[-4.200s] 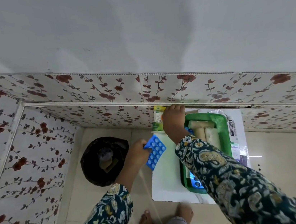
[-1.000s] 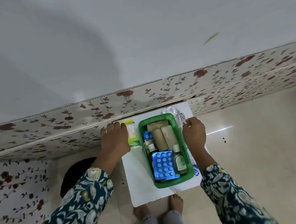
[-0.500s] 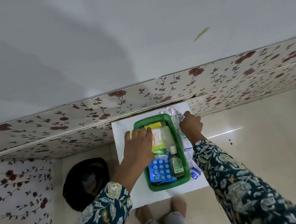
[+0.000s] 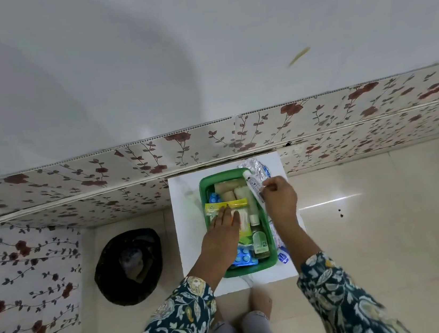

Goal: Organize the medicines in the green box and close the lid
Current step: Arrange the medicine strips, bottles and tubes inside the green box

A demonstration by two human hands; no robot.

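Note:
The green box (image 4: 204, 185) stands open on a small white table (image 4: 188, 226) against the wall. Inside lie beige bandage rolls (image 4: 227, 189), a yellow-green packet (image 4: 243, 220), a small bottle (image 4: 259, 240) and a blue blister pack (image 4: 243, 255). My left hand (image 4: 222, 236) rests flat on the yellow-green packet inside the box, fingers spread. My right hand (image 4: 280, 200) is over the box's right rim, shut on a white tube (image 4: 252, 184) that points toward the wall. No lid is visible.
A silver foil strip (image 4: 254, 166) lies behind the box, and more packets (image 4: 278, 239) lie on the table to its right. A black bin (image 4: 128, 267) stands on the tiled floor to the left. My feet are below the table.
My left hand has laid the yellow-green packet into the box and stays pressed on it. My right hand has picked up the white tube from the right of the box.

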